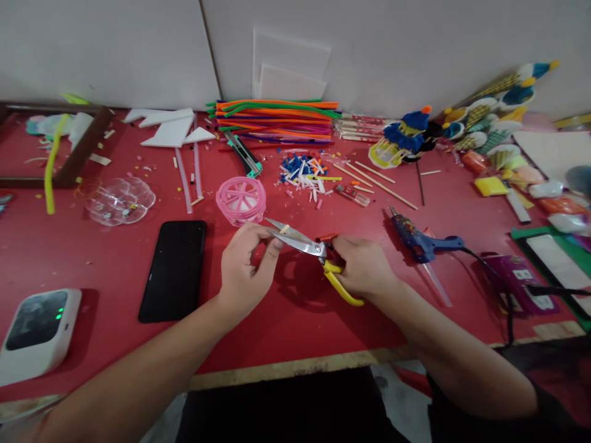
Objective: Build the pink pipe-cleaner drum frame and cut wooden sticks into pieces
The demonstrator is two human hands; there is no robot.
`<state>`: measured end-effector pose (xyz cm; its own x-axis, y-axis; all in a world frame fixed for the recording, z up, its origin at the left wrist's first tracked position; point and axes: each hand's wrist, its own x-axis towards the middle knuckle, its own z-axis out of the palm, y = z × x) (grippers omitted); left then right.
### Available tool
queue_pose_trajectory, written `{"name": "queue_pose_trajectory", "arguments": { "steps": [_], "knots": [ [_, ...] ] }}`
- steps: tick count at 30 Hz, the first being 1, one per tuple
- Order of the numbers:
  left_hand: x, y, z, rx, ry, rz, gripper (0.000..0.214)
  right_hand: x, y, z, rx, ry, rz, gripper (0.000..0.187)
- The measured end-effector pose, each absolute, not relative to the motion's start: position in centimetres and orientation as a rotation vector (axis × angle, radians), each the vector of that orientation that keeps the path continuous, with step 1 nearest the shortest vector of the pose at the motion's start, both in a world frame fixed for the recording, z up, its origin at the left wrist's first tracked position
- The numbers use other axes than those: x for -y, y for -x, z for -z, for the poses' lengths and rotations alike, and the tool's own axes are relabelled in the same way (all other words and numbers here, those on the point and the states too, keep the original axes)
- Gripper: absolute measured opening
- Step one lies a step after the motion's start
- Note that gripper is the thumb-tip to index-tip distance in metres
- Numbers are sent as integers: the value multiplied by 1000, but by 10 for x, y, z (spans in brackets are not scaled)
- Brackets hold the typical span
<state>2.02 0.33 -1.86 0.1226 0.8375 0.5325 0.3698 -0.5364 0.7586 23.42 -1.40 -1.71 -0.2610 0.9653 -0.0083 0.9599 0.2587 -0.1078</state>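
My right hand (364, 264) is closed round the yellow-handled scissors (344, 289), whose blades point left and stand slightly apart. A small red piece (327, 237) shows at its fingertips, beside the pivot; I cannot tell what it is. My left hand (247, 258) has thumb and forefinger pinched at the blade ends. A short pale stick (285, 229), apparently of wood, sits between the blades next to those fingertips; its far end is hidden. Just beyond my left hand lies a pink wheel-shaped piece (241, 200) on the red table (281, 332).
Behind are coloured pipe cleaners (277, 123), a green cutter (243, 154), small cut bits (305, 172) and wooden sticks (388, 184). A corded glue gun (422, 240) lies right. On the left are a black phone (173, 271), a white device (41, 332) and a clear tray (120, 200).
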Motion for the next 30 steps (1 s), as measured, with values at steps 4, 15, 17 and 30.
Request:
{"name": "queue_pose_trajectory", "arguments": {
  "steps": [4, 15, 17, 30],
  "knots": [
    [-3, -20, 17, -1190, -1970, -1406, 6, 15, -236, 20, 2420, 1819, -112, 24],
    [-7, -13, 7, -1187, -2121, -1356, 11, 14, -235, 22, 2338, 1737, -31, 23],
    [-7, -12, 6, -1191, -2133, -1353, 10, 14, -237, 23, 2329, 1704, -22, 22],
    [-5, -13, 7, -1165, -2169, -1361, 14, 14, -237, 24, 2325, 1708, -19, 21]
  ]
}}
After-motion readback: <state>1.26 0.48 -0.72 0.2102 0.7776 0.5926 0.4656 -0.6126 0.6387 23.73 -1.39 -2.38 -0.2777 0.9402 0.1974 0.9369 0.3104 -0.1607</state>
